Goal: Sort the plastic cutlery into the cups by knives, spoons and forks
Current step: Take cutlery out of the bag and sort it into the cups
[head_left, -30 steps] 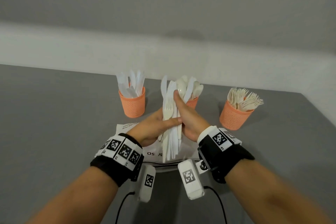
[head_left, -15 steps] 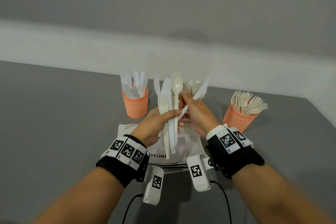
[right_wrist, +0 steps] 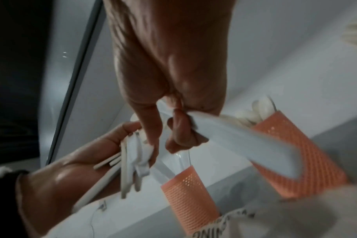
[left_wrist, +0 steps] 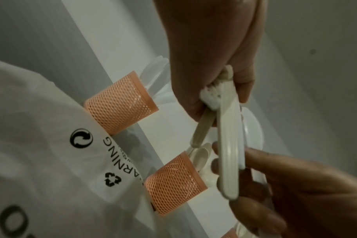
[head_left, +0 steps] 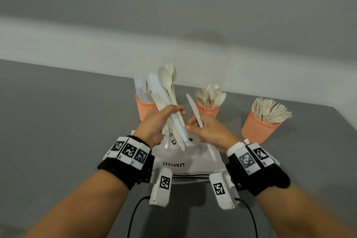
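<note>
1. Since the half-second-earlier head view, the right hand [head_left: 207, 133] has drawn a single knife [head_left: 195, 111] clear of the bundle [head_left: 170, 110] and swung it upright; it now stands apart from the bundle, which leans left.
2. Right fingers [right_wrist: 179, 136] and thumb are curled in a narrow pinch round the knife at about mid-length, blade up and handle running down past the palm.
3. Left fingers [head_left: 174, 109] are wrapped round the bundle's handles, gripping a mix of knives, a fork and spoons that fans out above the fist.
4. Landmark: the spoon cup [head_left: 207, 109], middle of three orange mesh cups on the counter [head_left: 58, 121]. The held knife hangs just left of it and nearer the person; the knife cup [head_left: 144, 110] stands further left, partly behind the bundle; the fork cup [head_left: 257, 128] stands well to its right. A white plastic bag [head_left: 185, 162] lies on the near side of it, under both hands.
5. Judged step: carry the knife to the knife cup. The path crosses the left hand, so it would help to lift over the bundle or tilt the bundle aside.
6. Turning the knife handle-down and releasing low inside the rim, among the knives standing there, should avoid a bounce or tipping the light cup.
7. The left grip ought to stay firm, or loose pieces may slide out.
</note>
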`<state>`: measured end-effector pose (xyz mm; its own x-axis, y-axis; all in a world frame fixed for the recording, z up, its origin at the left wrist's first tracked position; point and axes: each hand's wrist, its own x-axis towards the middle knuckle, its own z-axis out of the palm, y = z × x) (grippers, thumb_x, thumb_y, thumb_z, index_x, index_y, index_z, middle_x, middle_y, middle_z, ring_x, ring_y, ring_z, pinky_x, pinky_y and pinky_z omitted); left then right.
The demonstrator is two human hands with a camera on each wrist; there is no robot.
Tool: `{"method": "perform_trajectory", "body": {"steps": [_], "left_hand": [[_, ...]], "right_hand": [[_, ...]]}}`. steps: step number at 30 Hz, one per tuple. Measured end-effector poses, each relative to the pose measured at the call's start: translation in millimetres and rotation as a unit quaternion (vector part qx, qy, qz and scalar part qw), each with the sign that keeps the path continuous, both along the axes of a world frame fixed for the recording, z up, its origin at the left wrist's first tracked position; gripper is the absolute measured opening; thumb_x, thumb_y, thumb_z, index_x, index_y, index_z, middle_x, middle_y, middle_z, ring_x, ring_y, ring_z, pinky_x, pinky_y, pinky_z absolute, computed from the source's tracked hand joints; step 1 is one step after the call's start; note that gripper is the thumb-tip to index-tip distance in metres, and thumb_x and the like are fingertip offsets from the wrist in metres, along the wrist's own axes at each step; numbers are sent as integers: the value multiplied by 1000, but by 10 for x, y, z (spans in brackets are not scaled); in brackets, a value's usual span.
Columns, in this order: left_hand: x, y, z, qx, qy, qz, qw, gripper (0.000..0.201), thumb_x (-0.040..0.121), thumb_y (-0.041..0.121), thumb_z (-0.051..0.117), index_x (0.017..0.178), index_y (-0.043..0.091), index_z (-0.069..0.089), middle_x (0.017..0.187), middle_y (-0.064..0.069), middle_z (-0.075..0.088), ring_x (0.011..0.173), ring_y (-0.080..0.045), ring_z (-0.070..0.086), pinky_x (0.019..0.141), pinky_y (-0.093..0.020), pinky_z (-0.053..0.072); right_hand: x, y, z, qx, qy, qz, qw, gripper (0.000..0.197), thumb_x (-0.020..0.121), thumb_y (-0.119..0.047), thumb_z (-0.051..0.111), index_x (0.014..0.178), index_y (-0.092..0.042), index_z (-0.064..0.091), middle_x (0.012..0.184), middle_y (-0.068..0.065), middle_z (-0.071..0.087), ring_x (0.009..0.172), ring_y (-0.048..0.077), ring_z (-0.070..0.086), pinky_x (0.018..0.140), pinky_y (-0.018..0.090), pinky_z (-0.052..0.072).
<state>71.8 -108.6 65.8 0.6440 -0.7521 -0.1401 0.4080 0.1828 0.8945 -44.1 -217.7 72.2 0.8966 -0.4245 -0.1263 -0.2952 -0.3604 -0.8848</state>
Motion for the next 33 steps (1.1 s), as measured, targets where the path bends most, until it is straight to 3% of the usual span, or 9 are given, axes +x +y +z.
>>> {"method": "perform_trajectory", "body": {"steps": [5,8,11,15,18,21,25,29,33], "left_hand": [[72,10,-8,-28,2,6,1000,10,84,8,62,94,6,63,73,-5,69,73,-18,67,63,-31,56],[126,15,-32,-40,16,43,998,10,84,9,64,94,9,61,70,-3,66,69,-17,66,62,-32,55],[240,43,-72,-73,64,70,993,37,82,11,67,115,5,53,98,-9,65,80,-16,67,72,-42,57],[329,68,-81,-79,96,87,988,11,85,9,63,95,9,61,120,-16,62,94,-20,64,97,-50,47],[345,42,-102,-90,109,108,984,25,85,8,63,109,8,57,125,-16,61,102,-22,64,99,-44,46],[369,43,-154,-101,122,122,980,39,86,8,63,123,7,51,124,-18,62,113,-26,61,101,-45,45],[322,16,-167,-119,114,96,982,14,87,10,61,100,6,57,113,-16,61,112,-30,60,94,-59,46],[270,-14,-174,-120,110,85,983,29,86,14,63,112,8,51,108,-10,63,98,-23,65,97,-58,44],[318,80,-217,-132,129,99,978,40,88,9,60,125,5,49,129,-13,59,122,-26,55,105,-50,40]], "right_hand": [[37,100,-42,34,23,32,999,18,92,-15,54,74,-20,53,69,-7,52,65,6,47,62,20,39],[30,90,-83,24,58,51,997,13,95,-20,46,83,-19,51,70,-7,45,63,6,40,60,20,36],[-17,-7,-98,25,59,45,997,11,96,-18,42,87,-17,48,72,-7,45,63,5,38,58,17,32],[-53,-124,-120,117,12,-23,993,16,98,-14,39,85,-17,48,68,-2,51,56,7,37,46,13,32],[-29,-156,-153,256,-89,-111,956,17,97,-9,43,81,-12,47,61,1,38,47,5,32,39,13,26],[-6,-166,-145,335,-177,-161,911,22,93,2,45,74,-9,49,59,3,40,43,4,34,38,14,26],[96,-141,-130,447,-290,-150,833,13,88,5,48,85,-8,50,52,-6,42,42,3,36,44,15,31],[173,-50,-114,447,-289,-145,834,15,94,-4,45,86,-10,56,59,-4,42,45,3,37,46,13,34],[82,-174,74,407,-332,-199,827,23,98,-19,41,85,-10,58,63,-2,51,50,4,50,52,15,44]]}}
